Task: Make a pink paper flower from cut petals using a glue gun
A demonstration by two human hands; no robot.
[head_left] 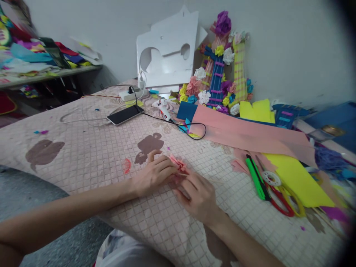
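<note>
Close together over the patterned tablecloth, both my hands work on a small pink crepe paper flower. My left hand has its fingers closed around the flower's left side, palm down. From the right, my right hand pinches the flower's lower part. A thin pale strip or stick shows between the fingertips; I cannot tell which it is. The fingers partly hide the flower's base. Flat on the cloth, just left of my left hand, is a small red-orange half-round piece.
At right lie a green utility knife, red-handled scissors, yellow paper and a long pink sheet. Beyond my hands are a glue gun with its black cord, a phone and a power strip. Paper-flower decorations lean against the wall.
</note>
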